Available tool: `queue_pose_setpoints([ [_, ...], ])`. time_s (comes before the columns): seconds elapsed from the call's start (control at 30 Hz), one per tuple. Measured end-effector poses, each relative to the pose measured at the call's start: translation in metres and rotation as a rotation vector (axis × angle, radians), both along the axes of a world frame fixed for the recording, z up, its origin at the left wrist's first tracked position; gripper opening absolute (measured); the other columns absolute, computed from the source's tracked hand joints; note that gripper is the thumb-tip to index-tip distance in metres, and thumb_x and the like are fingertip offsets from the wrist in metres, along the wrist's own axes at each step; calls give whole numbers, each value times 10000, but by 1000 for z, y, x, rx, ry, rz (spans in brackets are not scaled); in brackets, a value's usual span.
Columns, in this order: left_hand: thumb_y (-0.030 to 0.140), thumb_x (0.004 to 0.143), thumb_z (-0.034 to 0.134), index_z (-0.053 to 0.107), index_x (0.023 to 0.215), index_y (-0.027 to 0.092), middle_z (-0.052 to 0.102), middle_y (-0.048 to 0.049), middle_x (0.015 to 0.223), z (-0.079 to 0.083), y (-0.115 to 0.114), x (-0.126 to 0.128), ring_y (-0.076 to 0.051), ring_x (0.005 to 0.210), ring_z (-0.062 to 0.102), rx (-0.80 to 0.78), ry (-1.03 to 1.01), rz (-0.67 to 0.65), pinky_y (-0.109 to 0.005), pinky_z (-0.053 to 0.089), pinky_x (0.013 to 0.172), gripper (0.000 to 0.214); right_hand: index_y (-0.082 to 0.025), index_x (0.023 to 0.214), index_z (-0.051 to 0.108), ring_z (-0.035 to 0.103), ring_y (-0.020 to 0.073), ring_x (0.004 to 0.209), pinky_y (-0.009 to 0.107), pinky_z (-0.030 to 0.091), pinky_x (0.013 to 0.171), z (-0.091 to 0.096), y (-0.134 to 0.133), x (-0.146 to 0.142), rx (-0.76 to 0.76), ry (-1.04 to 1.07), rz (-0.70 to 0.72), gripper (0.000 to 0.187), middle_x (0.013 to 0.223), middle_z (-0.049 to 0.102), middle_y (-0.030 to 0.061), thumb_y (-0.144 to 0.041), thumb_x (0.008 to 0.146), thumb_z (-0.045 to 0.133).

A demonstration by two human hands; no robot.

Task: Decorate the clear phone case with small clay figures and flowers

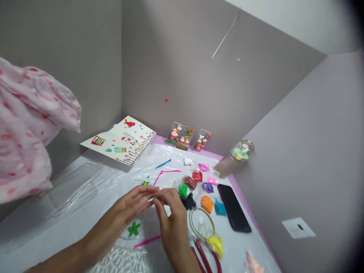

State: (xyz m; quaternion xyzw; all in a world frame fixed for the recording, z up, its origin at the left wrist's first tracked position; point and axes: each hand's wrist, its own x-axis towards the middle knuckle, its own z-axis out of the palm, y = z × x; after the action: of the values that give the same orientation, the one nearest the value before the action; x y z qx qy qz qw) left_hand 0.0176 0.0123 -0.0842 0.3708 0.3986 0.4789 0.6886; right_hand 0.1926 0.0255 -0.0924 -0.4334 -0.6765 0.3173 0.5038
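Observation:
My left hand [136, 203] and my right hand [173, 210] meet at their fingertips over the white-covered table. Between them a small bit of green clay [155, 197] shows, mostly hidden by the fingers. The right thumb and index finger pinch it, while the left fingers close in against it from the other side. Below the left hand, a green clay flower with a red middle [134, 229] lies on a clear piece. Another green flower with a yellow centre [145, 183] is just beyond the fingers. A pink modelling tool [148, 242] lies beneath my wrists.
Wrapped clay lumps, including orange [207, 204] and green [183, 190], spread to the right beside a black phone [234, 208]. Red-handled scissors [205, 258] lie near a yellow packet [216, 245]. Clear cases [75, 185] lie left; decorated cases [202, 139] lean at the back wall.

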Motion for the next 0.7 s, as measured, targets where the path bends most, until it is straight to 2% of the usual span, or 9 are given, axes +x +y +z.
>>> queue_pose_setpoints([
  [0.1, 595, 978, 730, 765, 1188, 298, 821, -40, 1179, -6, 4, -19, -245, 1130, 773, 191, 304, 77, -335, 583, 1000, 365, -209, 1022, 801, 706, 164, 824, 245, 553, 767, 11, 0, 7, -262, 224, 61, 168, 922, 762, 45, -333, 1001, 689],
  [0.2, 517, 976, 730, 764, 1120, 292, 817, -5, 970, -13, 9, -31, -202, 917, 778, 276, 399, 173, -295, 591, 875, 269, -185, 995, 833, 659, 146, 718, 236, 536, 713, 16, 1, 9, -446, 349, 116, 240, 782, 730, 23, -398, 884, 829],
  [0.27, 451, 940, 774, 783, 1054, 293, 807, 8, 976, -15, 9, -32, -190, 917, 765, 325, 420, 208, -272, 585, 875, 196, -172, 923, 840, 618, 130, 678, 224, 507, 686, 14, -1, 5, -508, 383, 149, 264, 718, 696, 10, -407, 815, 895],
  [0.43, 344, 933, 770, 824, 908, 305, 781, 36, 883, -16, 1, -24, -163, 885, 740, 488, 468, 218, -214, 563, 861, 71, -148, 800, 817, 548, 104, 580, 214, 442, 603, 4, -9, -13, -614, 439, 245, 410, 638, 656, 11, -549, 806, 904],
  [0.6, 293, 969, 727, 826, 920, 319, 787, 52, 874, -12, -1, -23, -137, 857, 752, 570, 499, 219, -172, 557, 822, 114, -160, 804, 799, 624, 119, 648, 211, 501, 656, 0, -6, -19, -693, 549, 231, 417, 719, 720, 18, -466, 640, 1032],
  [0.7, 276, 977, 722, 821, 937, 318, 793, 55, 878, -10, -2, -24, -134, 856, 759, 597, 527, 227, -164, 558, 819, 115, -153, 815, 770, 601, 109, 591, 208, 491, 613, -3, -4, -19, -698, 553, 200, 488, 689, 710, 16, -536, 651, 1024],
])
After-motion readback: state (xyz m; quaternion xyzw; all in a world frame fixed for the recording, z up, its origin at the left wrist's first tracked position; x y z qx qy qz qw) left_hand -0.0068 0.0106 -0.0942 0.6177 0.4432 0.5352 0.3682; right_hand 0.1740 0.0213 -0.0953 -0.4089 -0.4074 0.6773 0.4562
